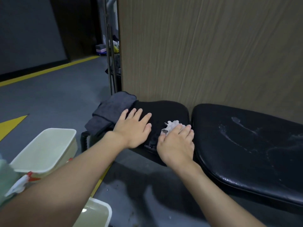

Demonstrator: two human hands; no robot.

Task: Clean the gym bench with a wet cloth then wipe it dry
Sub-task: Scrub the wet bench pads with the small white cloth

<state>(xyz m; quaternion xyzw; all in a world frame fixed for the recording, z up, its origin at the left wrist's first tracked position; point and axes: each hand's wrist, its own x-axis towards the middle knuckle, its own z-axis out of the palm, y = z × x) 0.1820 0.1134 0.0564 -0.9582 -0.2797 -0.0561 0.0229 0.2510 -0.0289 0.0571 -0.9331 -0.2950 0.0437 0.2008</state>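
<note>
1. Counter, a black padded gym bench, stands against a wood panel; it has a short pad and a long pad, with a narrow gap between them.
2. Left hand lies flat on the counter's short pad. Its fingers are straight and spread, and it holds nothing.
3. Its fingertips reach the edge of a dark cloth, which is folded and draped over the counter's far left end.
4. Right hand is on the same pad, near the gap, and presses down on a crumpled pale cloth.
5. Its fingers are bent over the wad and the thumb lies against the wad's near side. Part of the cloth bulges out past the forefinger.
6. Wet streaks shine on the counter's long pad, and a damp patch shows on the short pad's near edge by the right hand.
7. Two cream tubs stand on the grey floor left of the counter, one just beside its left end and one nearer the camera.
8. Yellow lines cross the floor to the counter's left.
</note>
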